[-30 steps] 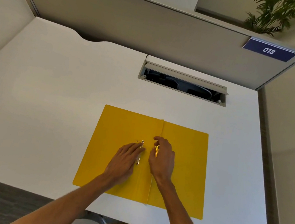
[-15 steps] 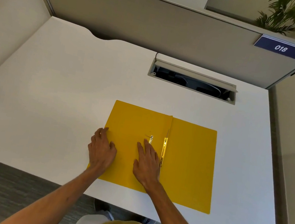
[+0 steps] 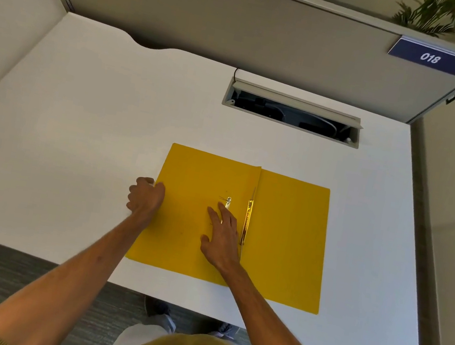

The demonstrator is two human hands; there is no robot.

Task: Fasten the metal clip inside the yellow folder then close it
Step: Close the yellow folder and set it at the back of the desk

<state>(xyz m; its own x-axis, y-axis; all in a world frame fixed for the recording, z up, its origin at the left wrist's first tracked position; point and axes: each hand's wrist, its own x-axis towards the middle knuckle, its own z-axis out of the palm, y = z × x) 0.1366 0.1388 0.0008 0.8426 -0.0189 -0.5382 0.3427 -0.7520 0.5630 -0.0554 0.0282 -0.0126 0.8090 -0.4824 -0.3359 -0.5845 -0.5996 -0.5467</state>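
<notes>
The yellow folder [image 3: 284, 237] lies open and flat on the white desk [image 3: 75, 130]. A gold metal clip bar [image 3: 246, 221] runs along the spine, and a small metal clip piece [image 3: 227, 202] sits on the left flap. My left hand [image 3: 146, 196] curls its fingers around the left flap's outer edge. My right hand [image 3: 222, 237] lies flat on the left flap just left of the bar, fingers spread, its fingertips by the small clip piece.
An open cable tray slot [image 3: 291, 113] is set into the desk behind the folder. A grey partition [image 3: 246, 23] with an "018" sign [image 3: 430, 57] backs the desk. The desk's front edge runs just below the folder. A plant [image 3: 430, 13] stands at top right.
My left hand left the clip and went to the left flap's outer edge, curling around it. My right hand shifted left of the bar and flattened on the flap.
</notes>
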